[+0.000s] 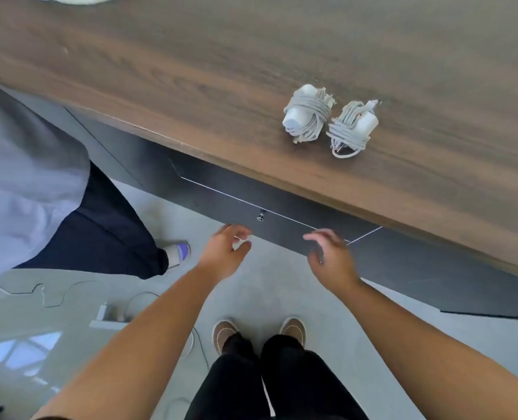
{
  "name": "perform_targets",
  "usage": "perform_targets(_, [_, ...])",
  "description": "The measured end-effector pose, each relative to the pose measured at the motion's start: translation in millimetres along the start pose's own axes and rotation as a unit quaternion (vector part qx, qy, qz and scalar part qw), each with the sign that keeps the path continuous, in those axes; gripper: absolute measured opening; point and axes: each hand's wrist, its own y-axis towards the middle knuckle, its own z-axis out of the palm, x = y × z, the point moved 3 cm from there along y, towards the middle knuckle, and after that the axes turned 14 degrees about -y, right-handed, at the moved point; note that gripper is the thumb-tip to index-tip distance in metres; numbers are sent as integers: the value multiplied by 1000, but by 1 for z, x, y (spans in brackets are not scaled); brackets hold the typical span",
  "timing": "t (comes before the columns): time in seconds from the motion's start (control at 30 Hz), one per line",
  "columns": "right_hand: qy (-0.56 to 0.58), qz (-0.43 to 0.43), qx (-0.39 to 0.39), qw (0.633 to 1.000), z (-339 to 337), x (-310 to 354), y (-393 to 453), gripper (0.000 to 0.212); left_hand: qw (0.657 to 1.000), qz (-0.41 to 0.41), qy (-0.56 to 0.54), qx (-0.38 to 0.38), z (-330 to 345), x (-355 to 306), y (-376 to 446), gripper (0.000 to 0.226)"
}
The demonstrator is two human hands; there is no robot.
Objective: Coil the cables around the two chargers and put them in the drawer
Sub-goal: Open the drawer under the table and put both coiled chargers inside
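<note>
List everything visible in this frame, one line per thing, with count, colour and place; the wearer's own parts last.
chargers: 2, white, cable-wrapped, side by side on desk
desk: 1, brown wood, across top
drawer: 1, dark grey, shut, under desk edge
drawer lock: 1, silver, drawer front
power strip: 1, grey, floor at left
second person: 1, pale shirt, dark trousers, left
left hand: 1, bare, near drawer's lower edge
right hand: 1, bare, at drawer front
shoes: 2, brown, floor
</note>
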Motion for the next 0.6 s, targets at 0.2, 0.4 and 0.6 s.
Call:
perform_targets(0.2, [216,328,-19,919,61,-30,27,70,975,-203,-83,27,49,85,71,14])
perform_targets(0.4, [496,418,-15,761,109,-47,56,83,939,-255,-230,10,99,135,145,58])
perform_targets(0.6, [686,408,-125,590,119,-75,72,50,929,-265,-258,-4,136,149,182,43])
